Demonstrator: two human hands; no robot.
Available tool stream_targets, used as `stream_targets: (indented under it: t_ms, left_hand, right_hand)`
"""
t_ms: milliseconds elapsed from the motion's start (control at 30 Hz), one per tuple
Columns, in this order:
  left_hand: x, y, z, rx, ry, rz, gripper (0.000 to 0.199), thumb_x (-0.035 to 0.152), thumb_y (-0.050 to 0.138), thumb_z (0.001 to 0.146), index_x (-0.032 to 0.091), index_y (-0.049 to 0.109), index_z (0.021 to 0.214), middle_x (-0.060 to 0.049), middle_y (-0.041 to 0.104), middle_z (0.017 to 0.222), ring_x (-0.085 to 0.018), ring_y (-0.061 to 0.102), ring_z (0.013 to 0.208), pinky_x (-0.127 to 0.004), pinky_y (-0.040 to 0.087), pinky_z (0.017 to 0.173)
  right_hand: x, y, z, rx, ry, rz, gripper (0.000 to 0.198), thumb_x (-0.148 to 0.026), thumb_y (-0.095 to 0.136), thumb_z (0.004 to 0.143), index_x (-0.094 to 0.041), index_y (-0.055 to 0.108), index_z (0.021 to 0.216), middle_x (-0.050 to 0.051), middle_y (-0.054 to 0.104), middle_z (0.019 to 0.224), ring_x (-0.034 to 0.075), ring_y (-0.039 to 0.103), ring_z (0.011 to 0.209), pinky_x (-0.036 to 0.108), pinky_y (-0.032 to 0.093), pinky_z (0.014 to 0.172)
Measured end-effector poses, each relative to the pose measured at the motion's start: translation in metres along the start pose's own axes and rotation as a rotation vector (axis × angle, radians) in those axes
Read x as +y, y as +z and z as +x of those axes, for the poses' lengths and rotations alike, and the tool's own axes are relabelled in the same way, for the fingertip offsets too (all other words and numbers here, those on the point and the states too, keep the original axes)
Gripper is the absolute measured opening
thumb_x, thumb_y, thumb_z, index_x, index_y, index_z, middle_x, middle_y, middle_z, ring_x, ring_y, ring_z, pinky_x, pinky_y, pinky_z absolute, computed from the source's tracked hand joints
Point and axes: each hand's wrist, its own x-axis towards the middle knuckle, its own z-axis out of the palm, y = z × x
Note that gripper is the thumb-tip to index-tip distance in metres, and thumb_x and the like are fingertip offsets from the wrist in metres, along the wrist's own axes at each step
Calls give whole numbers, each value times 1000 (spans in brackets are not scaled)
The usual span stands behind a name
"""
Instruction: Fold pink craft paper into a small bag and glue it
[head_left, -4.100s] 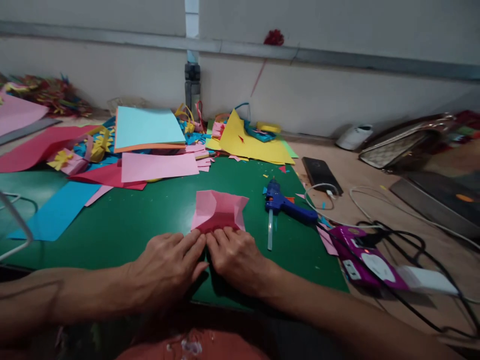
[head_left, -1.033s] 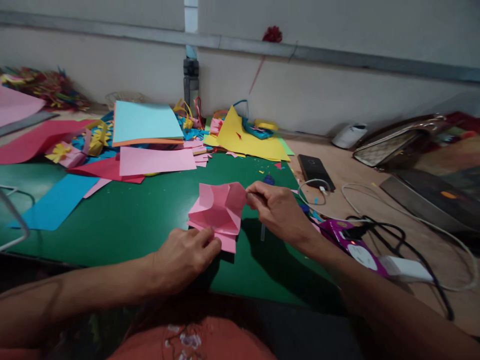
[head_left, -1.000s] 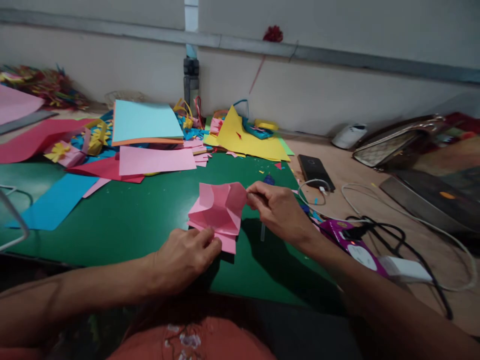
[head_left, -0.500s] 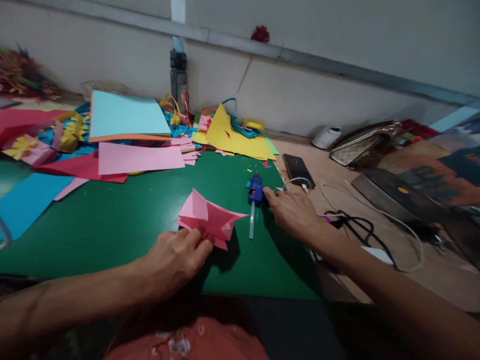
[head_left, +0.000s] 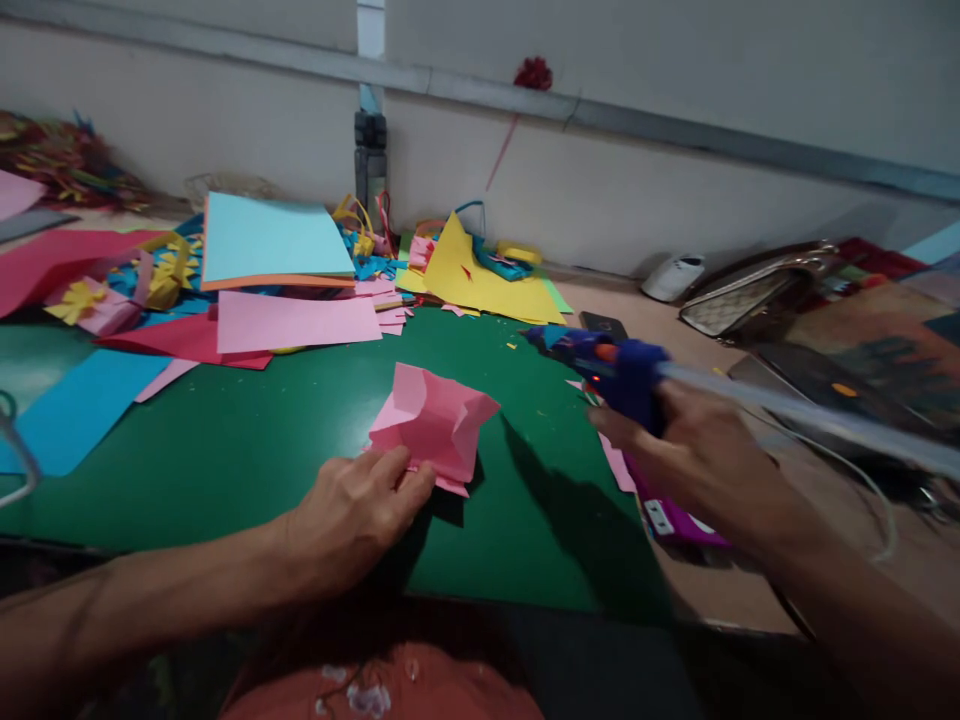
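Observation:
Pinched between the thumb and fingers of my left hand [head_left: 375,505] is a folded pink paper [head_left: 435,420], shaped like a small open box or bag, low over the green board. My right hand [head_left: 697,460] is wrapped round the handle of a blue glue gun [head_left: 611,365], raised above the board's right side. The gun's nozzle points left, and a long clear glue stick [head_left: 795,410] runs out of its back. A small red light glows on the gun. The nozzle and the pink paper are apart.
Coloured paper sheets, among them light blue [head_left: 277,240], yellow [head_left: 487,280] and pink [head_left: 300,322], lie along the back of the green board [head_left: 300,420]. To the right are a phone [head_left: 602,324], a purple item [head_left: 686,525], a white cable and a handbag [head_left: 750,295].
My right hand has lifted the glue gun off the board and swung it so its nozzle points left. The pink paper has tilted a little in my left hand.

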Motion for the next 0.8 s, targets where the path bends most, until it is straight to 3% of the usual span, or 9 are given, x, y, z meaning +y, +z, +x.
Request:
stream_targets:
  t_ms: [67, 100, 167, 233, 433, 500, 667, 800]
  left_hand:
    - [0, 0, 1, 11, 12, -11, 24, 5, 38, 79, 12, 54, 95, -8, 63, 77, -17, 60, 60, -25, 49, 46]
    - [-1, 0, 1, 29, 23, -9, 25, 5, 37, 79, 10, 54, 97, -9, 63, 77, -17, 59, 59, -26, 50, 45]
    - [-1, 2, 1, 77, 54, 6, 26, 4, 33, 81, 7, 53, 98, -10, 64, 77, -16, 59, 56, -26, 50, 45]
    - [-2, 4, 1, 115, 78, 16, 26, 4, 30, 82, 6, 52, 97, -11, 64, 76, -15, 58, 54, -27, 51, 44]
    - [-1, 7, 1, 95, 127, -18, 20, 5, 33, 83, 8, 52, 89, -11, 64, 75, -17, 59, 57, -29, 53, 47]
    - [1, 7, 0, 86, 132, 11, 20, 6, 33, 83, 9, 52, 87, -12, 64, 79, -17, 59, 58, -29, 52, 46]
    - [4, 9, -1, 36, 101, 40, 20, 9, 34, 83, 10, 53, 89, -13, 62, 81, -18, 60, 62, -28, 51, 46]
    - [4, 11, -2, 11, 103, 23, 19, 9, 35, 83, 11, 53, 88, -12, 61, 80, -18, 59, 63, -28, 52, 49]
  right_hand:
    - [-9, -11, -15, -31, 81, 221, 23, -47, 52, 75, -25, 56, 82, 4, 61, 66, 20, 54, 51, 31, 41, 41]
    - [-13, -14, -24, -131, 80, 278, 22, -46, 54, 74, -26, 57, 83, 5, 64, 73, 21, 57, 55, 30, 43, 42]
    - [-22, -16, -39, -262, 58, 274, 18, -45, 54, 76, -29, 60, 73, 3, 64, 65, 21, 58, 55, 30, 45, 42]
    - [-30, -11, -50, -368, 40, 299, 19, -44, 50, 79, -30, 63, 77, 3, 65, 65, 21, 60, 55, 31, 48, 43]
    - [-45, 18, -47, -289, -70, 114, 42, -38, 52, 79, -28, 52, 121, 4, 70, 88, 24, 65, 69, 33, 51, 54]
    - [-49, 26, -40, -265, -104, 88, 41, -32, 53, 79, -28, 52, 120, 3, 70, 90, 23, 65, 71, 31, 51, 56]
    - [-59, 38, -23, -345, -147, 197, 21, -18, 54, 78, -26, 60, 96, -1, 70, 80, 17, 64, 64, 24, 48, 54]
    - [-63, 44, -15, -365, -161, 281, 22, -15, 54, 77, -23, 57, 97, 0, 68, 85, 17, 63, 73, 25, 46, 63]
